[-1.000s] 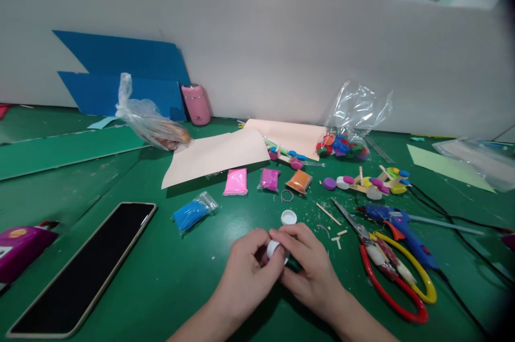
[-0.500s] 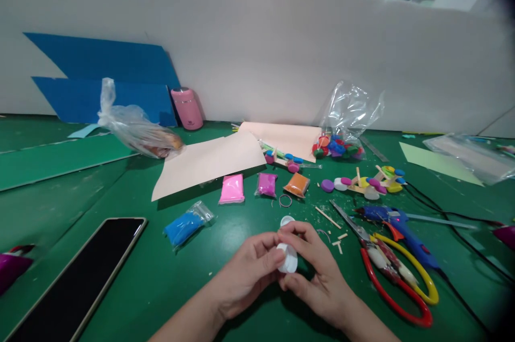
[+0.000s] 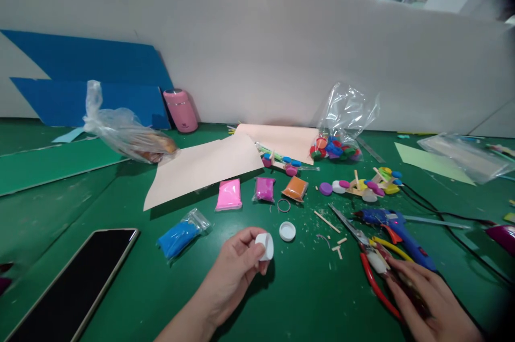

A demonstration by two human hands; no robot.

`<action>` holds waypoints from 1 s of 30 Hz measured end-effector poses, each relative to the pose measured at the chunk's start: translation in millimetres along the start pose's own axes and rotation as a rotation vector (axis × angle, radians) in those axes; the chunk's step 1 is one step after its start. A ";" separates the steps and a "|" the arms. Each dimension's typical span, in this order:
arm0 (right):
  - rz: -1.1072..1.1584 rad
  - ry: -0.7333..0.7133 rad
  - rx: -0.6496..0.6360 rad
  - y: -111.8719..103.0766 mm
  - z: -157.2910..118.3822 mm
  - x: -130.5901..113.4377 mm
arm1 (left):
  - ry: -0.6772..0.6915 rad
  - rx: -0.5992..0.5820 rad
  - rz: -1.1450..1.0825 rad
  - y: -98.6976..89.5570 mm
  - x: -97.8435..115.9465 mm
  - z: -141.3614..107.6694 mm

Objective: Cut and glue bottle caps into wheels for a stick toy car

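Note:
In my left hand is a white bottle cap, pinched between thumb and fingers with its hollow side facing right. A second white bottle cap lies open side up on the table just beyond it. My right hand is at the right, over a pair of scissors with red and yellow handles. Its thumb and fingers are around a dark red and white tool lying across the scissors; the tool's kind is unclear and part is hidden by the hand.
A blue glue gun with a cord lies beyond the scissors. Wood scraps, clay packets and small cap-and-stick models are spread ahead. A phone lies left; a pink bottle stands at the back.
My right hand has left the white cap and moved right to the scissors and the red and white tool. My left hand keeps the cap and has shifted slightly left. The view has turned slightly.

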State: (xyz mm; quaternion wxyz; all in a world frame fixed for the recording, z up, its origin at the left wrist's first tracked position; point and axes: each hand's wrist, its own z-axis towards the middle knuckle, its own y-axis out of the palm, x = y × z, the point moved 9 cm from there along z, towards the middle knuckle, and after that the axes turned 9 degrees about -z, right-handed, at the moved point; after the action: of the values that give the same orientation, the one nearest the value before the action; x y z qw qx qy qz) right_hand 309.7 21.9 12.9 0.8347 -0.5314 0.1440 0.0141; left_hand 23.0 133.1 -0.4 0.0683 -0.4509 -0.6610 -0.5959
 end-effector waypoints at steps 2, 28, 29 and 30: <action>-0.068 -0.052 -0.082 9.2 -1.9 6.8 | -0.008 0.020 0.023 -2.3 -1.6 0.3; 0.689 0.324 -0.640 16.0 3.9 -59.3 | -0.010 0.003 0.106 -2.3 -0.7 -3.2; 0.738 0.362 -0.635 18.0 5.1 -66.7 | -0.003 -0.002 0.099 -1.8 0.1 -3.2; 0.785 0.404 -0.629 20.1 5.6 -72.9 | 0.002 -0.008 0.093 -1.2 0.6 -3.2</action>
State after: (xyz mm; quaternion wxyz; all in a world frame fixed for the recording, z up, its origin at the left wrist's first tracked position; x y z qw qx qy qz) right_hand 237.5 45.1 16.0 0.5232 -0.6539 0.4782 0.2647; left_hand 20.4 130.9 0.0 0.0948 -0.4809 -0.6367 -0.5953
